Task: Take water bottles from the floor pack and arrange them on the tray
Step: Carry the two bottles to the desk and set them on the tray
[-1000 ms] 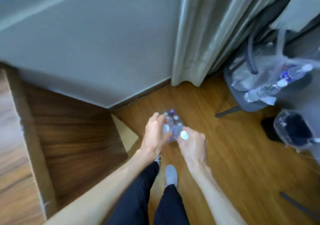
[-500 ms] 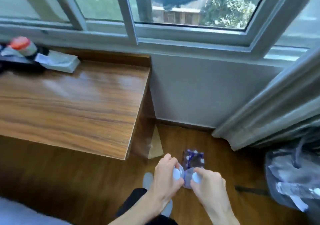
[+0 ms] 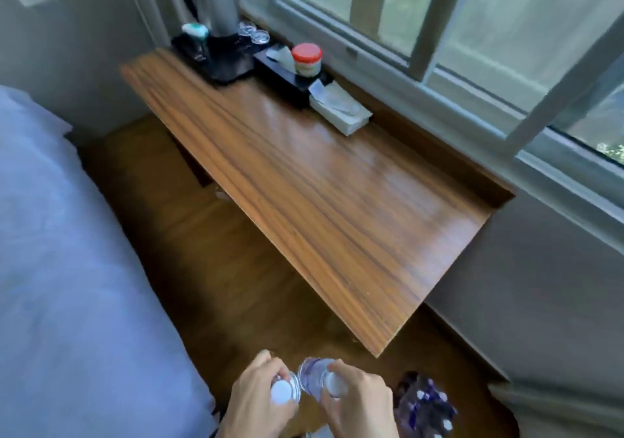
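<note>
Standing at the near end of the room, the person holds one water bottle in each hand. The left hand [image 3: 258,400] has its fingers closed round the neck of the left bottle [image 3: 284,391], white cap showing toward the viewer. The right hand [image 3: 354,400] is wrapped likewise round the right bottle [image 3: 315,378], whose clear body angles up and leftward. Both bottles are held low, above the wooden floor [image 3: 209,268], and are clear of every surface.

Just right of the right hand, the floor pack [image 3: 423,404] sits on the boards with several white caps visible through its blue wrap; stock remains in it.

Beyond the hands, the long wooden desk [image 3: 320,208] runs from near right to far left under the window [image 3: 472,32]. At its far end stands the black tray [image 3: 216,66], carrying a kettle [image 3: 216,2] and a small capped bottle [image 3: 196,32]. Just to its right is a narrower black holder [image 3: 287,73] with a red-lidded jar [image 3: 306,57], then a tissue box [image 3: 341,110]. A bed [image 3: 67,268] fills the left.

Assessment: the step in hand is carrying, lifting done and placing not begun. The next move calls for walking the length of the desk and setting both bottles upright on the tray, where free space appears limited beside the kettle.
</note>
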A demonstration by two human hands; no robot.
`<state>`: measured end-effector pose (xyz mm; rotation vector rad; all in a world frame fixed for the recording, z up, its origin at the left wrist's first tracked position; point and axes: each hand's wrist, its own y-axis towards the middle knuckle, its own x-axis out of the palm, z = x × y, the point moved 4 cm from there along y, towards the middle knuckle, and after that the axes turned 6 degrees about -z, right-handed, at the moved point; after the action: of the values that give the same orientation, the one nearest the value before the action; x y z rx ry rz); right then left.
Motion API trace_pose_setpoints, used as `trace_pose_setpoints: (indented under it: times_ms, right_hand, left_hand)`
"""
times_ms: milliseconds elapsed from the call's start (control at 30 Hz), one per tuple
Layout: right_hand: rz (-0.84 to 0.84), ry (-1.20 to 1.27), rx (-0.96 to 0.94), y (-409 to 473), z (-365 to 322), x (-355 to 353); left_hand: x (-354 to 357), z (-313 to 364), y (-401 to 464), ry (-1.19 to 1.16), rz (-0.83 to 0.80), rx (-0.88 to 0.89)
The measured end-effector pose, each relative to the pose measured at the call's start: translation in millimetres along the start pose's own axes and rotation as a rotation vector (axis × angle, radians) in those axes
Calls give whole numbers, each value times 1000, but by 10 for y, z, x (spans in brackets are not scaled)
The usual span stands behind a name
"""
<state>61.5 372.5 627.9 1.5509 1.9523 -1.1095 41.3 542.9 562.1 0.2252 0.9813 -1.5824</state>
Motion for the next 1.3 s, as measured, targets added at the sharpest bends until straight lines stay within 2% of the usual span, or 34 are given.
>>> trace_pose_setpoints:
  times_ms: [100, 233, 400, 533, 667, 767, 1033, 1300]
  right_hand:
    - [-146, -181, 29, 492, -529, 242]
    - [-105, -233, -39, 1051, -1075, 479]
    - [-16, -241, -189, 1686, -1860, 354]
    - [-151, -165, -220, 2191, -2415, 213]
    - [20, -165, -266, 2745, -2864, 23]
    - [75, -151, -254, 3142, -3202, -72]
    - [136, -123, -289, 4412, -4063, -180]
    - [103, -78, -214, 5450, -4670, 59]
  left_hand:
    - [-489, -141, 251, 36, 37, -37]
    - [-1161, -215, 595, -16, 89, -47]
    - [-2071, -176, 1035, -93, 188, 6]
    - [-2784, -69, 1452, -81, 241, 77]
    - [-3511, 73, 1985, -12, 276, 163]
    - [-3999, 220, 2390, 14, 294, 230]
    - [-5073, 330, 3663, 72, 320, 285]
    - [-5860, 253, 4841, 66, 293, 333]
